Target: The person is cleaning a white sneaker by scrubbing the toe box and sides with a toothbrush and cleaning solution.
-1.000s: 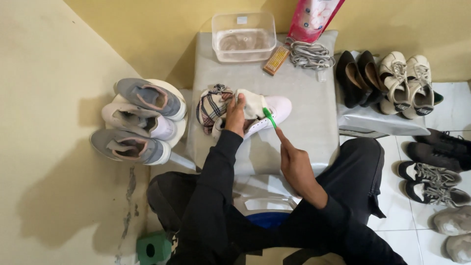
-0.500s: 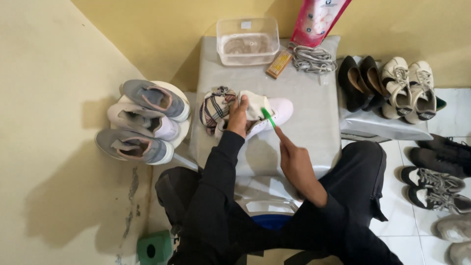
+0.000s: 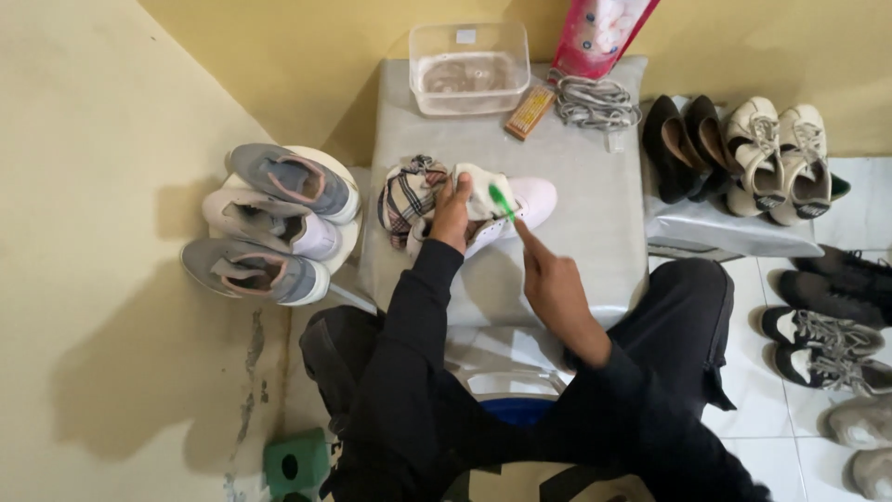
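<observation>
the white shoe (image 3: 506, 209) lies mid-counter (image 3: 595, 251), just beside the plaid cloth (image 3: 409, 191). the left hand (image 3: 452, 212) clamps its heel; the right hand (image 3: 548, 274) pinches a green brush (image 3: 502, 200). hard scrubbing could slip the shoe loose or flick dirt toward the water tub (image 3: 469, 70) behind the shoe.

A tall pink-and-red pouch (image 3: 602, 35) with a round white patch on its front stands at the back right corner of the grey surface (image 3: 595, 242), leaning against the yellow wall. Just left of it, near the back edge, a small flat orange packet (image 3: 530, 112) lies slanted. The clear plastic tub (image 3: 469, 67) at the back edge carries a small white label (image 3: 465, 36) on its far wall.
</observation>
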